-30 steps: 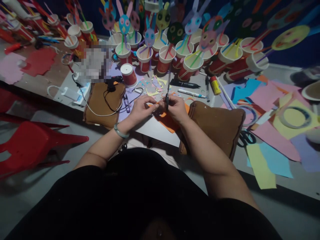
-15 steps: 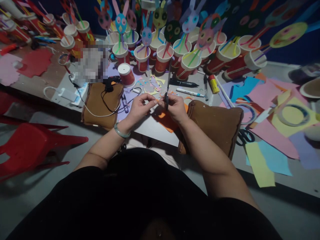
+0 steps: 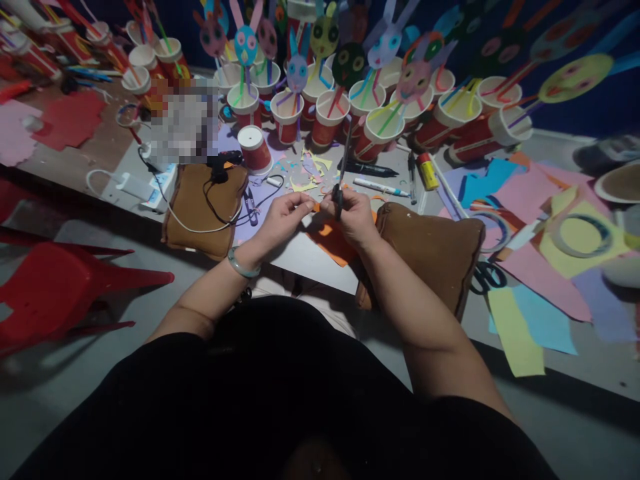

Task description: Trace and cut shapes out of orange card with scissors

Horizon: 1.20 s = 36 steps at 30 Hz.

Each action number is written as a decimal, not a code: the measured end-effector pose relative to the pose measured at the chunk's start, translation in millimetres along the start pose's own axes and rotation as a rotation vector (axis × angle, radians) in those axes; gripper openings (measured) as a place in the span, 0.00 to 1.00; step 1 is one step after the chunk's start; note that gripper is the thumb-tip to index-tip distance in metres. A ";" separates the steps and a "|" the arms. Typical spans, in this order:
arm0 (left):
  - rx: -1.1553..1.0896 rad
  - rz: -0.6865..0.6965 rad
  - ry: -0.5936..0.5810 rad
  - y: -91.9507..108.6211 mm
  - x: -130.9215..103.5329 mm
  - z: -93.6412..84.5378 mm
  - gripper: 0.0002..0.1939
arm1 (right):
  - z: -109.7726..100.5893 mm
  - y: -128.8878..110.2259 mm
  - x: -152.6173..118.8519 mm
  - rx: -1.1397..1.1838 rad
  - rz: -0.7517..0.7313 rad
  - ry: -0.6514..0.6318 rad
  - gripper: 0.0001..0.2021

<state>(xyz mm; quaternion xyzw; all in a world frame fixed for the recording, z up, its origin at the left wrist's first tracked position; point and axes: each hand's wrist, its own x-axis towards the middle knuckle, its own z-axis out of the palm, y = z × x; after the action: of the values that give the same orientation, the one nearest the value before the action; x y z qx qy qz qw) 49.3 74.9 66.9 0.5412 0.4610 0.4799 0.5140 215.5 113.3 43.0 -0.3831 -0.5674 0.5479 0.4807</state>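
Observation:
Dark-handled scissors [image 3: 339, 195] are in my right hand [image 3: 356, 217], its fingers closed around the handles and the blades pointing up and away from me. Just beside it, my left hand [image 3: 287, 217] is closed in a pinch, thumb against forefinger. A bit of orange shows by those fingertips, but whether it is held or lies behind them I cannot make out. Beneath my hands an orange paper sheet [image 3: 334, 247] rests at the table's front edge. Small paper scraps [image 3: 310, 170] are scattered just beyond, near an upturned red-and-white paper cup [image 3: 255, 150].
Several paper cups with rabbit-face figures [image 3: 383, 123] stand along the back. Brown cushions lie left [image 3: 203, 213] and right [image 3: 425, 247] of my hands. Markers [image 3: 380, 187], a glue stick [image 3: 427, 170], tape [image 3: 583, 233], other scissors [image 3: 487, 277] and coloured paper lie rightward. A red stool [image 3: 65, 287] stands left.
The scissors have tilted slightly, their blades now leaning more to the right. Both hands stay close together in nearly the same place. The whole view has shifted a little.

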 end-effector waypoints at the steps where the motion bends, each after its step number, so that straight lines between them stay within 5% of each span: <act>1: -0.024 -0.003 0.000 0.1 -0.1 -0.1 0.16 | -0.1 -0.1 0.1 0.007 0.000 0.007 0.18; 10: -0.044 -0.060 0.024 1.1 -3.3 3.2 0.21 | 0.4 -1.7 -0.4 -0.009 0.017 0.026 0.19; 23: -0.199 -0.231 0.078 3.4 -2.5 0.8 0.14 | -1.1 5.8 0.2 0.074 0.040 0.019 0.17; 36: -0.041 -0.158 -0.041 14.6 -1.5 -5.8 0.16 | -4.9 9.0 -0.9 0.014 0.001 -0.066 0.17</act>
<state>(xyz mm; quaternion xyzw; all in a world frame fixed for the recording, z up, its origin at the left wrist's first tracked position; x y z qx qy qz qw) 43.5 73.5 81.5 0.5021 0.4817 0.4361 0.5707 219.6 114.6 33.6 -0.3615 -0.5790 0.5646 0.4641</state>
